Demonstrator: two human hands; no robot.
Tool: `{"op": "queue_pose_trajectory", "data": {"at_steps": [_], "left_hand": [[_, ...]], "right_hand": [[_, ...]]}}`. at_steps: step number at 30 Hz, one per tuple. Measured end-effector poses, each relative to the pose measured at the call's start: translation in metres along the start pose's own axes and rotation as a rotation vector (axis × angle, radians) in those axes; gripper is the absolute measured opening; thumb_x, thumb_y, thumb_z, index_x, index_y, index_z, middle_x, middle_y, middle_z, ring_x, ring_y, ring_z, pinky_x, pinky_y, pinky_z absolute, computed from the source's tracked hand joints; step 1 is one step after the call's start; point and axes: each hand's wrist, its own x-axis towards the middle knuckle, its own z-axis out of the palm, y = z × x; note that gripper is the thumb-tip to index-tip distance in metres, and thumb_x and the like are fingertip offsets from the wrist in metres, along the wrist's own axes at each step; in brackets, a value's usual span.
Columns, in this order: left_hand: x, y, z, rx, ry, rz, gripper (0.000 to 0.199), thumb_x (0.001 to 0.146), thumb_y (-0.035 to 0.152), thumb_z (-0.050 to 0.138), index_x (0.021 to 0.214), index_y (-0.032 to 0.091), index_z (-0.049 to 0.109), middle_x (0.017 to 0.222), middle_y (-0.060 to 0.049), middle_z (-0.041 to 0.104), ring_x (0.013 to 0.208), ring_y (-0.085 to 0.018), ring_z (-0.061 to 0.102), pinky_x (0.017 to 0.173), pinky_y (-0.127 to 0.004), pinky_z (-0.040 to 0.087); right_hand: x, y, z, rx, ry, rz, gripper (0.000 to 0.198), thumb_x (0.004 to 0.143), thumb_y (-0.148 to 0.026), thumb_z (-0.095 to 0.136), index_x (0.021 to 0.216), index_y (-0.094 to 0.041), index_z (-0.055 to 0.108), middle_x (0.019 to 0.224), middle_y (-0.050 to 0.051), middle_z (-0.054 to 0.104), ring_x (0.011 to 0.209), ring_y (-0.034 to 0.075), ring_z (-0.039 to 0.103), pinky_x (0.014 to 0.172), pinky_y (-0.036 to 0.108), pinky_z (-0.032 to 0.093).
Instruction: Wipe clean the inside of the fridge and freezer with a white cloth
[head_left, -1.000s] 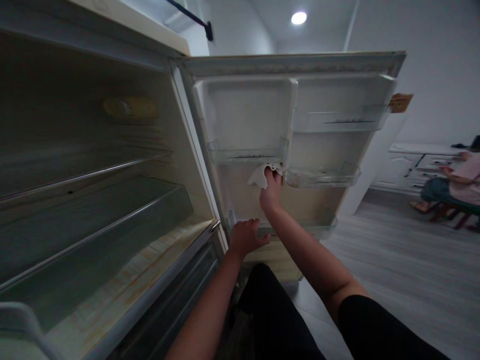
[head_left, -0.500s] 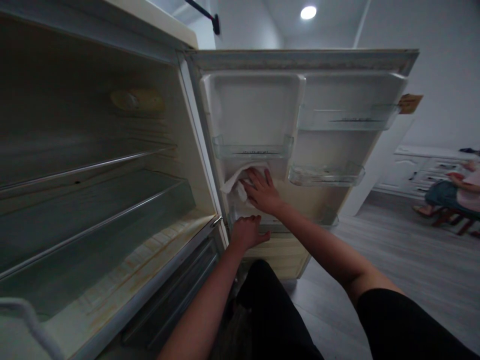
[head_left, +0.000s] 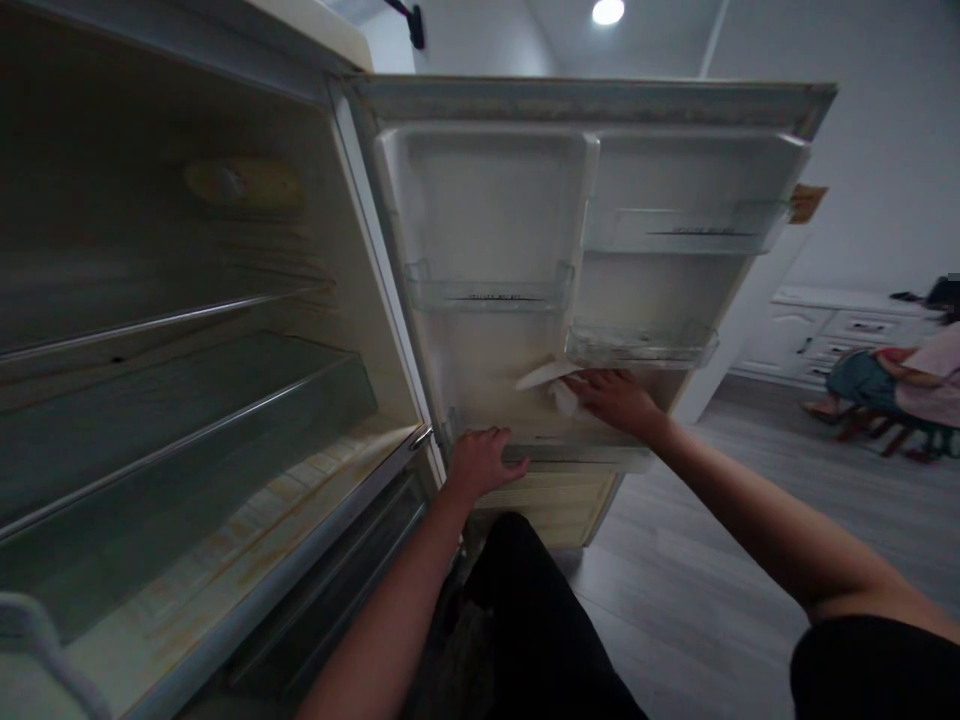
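My right hand (head_left: 619, 400) presses a crumpled white cloth (head_left: 551, 376) against the inner panel of the open fridge door (head_left: 487, 210), below the small right-hand shelf. Part of the cloth is hidden beneath its fingers. At the bottom door shelf (head_left: 577, 455), near the hinge side, my left hand (head_left: 480, 462) has its fingers hooked over the rim, with the thumb apart in front. The lower panel looks yellowed.
To the left, the fridge compartment (head_left: 82, 440) has glass shelves and a brown-stained floor; a yellowish object (head_left: 244, 185) sits at its upper back. My knee (head_left: 517, 570) is below the door. A seated person (head_left: 900, 380) is at right, near white cabinets (head_left: 787, 330).
My right hand has slid the cloth rightward and slightly down along the door panel. My left hand stays at the bottom shelf's rim. The view has shifted a little.
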Motion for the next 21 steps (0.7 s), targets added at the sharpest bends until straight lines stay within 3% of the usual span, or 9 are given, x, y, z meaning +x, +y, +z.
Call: {"op": "queue_pose_trajectory", "data": {"at_steps": [4, 9, 14, 18, 21], "left_hand": [[0.004, 0.002, 0.002, -0.008, 0.010, 0.004, 0.053, 0.091, 0.064, 0.052, 0.116, 0.020, 0.067, 0.112, -0.009, 0.074, 0.100, -0.029, 0.070, 0.091, -0.041, 0.049], [0.010, 0.006, 0.002, -0.009, 0.004, -0.007, 0.052, 0.092, 0.063, 0.051, 0.118, 0.020, 0.067, 0.111, -0.009, 0.073, 0.100, -0.028, 0.070, 0.090, -0.040, 0.048], [0.012, 0.008, 0.003, -0.004, 0.009, -0.009, 0.049, 0.091, 0.062, 0.054, 0.114, 0.021, 0.068, 0.109, -0.009, 0.073, 0.102, -0.028, 0.069, 0.094, -0.041, 0.047], [0.014, 0.010, 0.006, 0.011, 0.036, -0.009, 0.049, 0.090, 0.061, 0.056, 0.113, 0.020, 0.069, 0.107, -0.009, 0.073, 0.100, -0.029, 0.069, 0.093, -0.041, 0.048], [0.014, 0.009, 0.005, 0.014, 0.033, -0.004, 0.052, 0.090, 0.063, 0.056, 0.112, 0.018, 0.070, 0.106, -0.011, 0.074, 0.098, -0.030, 0.070, 0.090, -0.042, 0.050]], "right_hand": [[-0.024, 0.023, -0.007, -0.092, -0.007, 0.224, 0.053, 0.093, -0.018, 0.057, 0.146, -0.021, 0.057, 0.138, 0.020, 0.056, 0.121, 0.036, 0.050, 0.097, 0.049, 0.042], [-0.008, 0.021, -0.007, -0.135, -0.001, 0.371, 0.040, 0.098, -0.017, 0.047, 0.133, -0.013, 0.065, 0.131, 0.025, 0.054, 0.119, 0.038, 0.047, 0.093, 0.048, 0.043], [0.028, -0.008, -0.005, -0.088, -0.031, 0.164, 0.036, 0.094, -0.012, 0.052, 0.127, -0.011, 0.066, 0.127, 0.023, 0.056, 0.118, 0.036, 0.048, 0.095, 0.045, 0.040], [0.062, -0.043, -0.003, -0.031, 0.056, -0.026, 0.031, 0.102, -0.020, 0.044, 0.119, -0.013, 0.069, 0.126, 0.021, 0.057, 0.114, 0.033, 0.049, 0.094, 0.045, 0.038], [0.094, -0.067, 0.000, 0.041, 0.114, -0.246, 0.029, 0.104, -0.024, 0.045, 0.117, -0.015, 0.070, 0.130, 0.018, 0.057, 0.118, 0.031, 0.047, 0.100, 0.045, 0.035]]}}
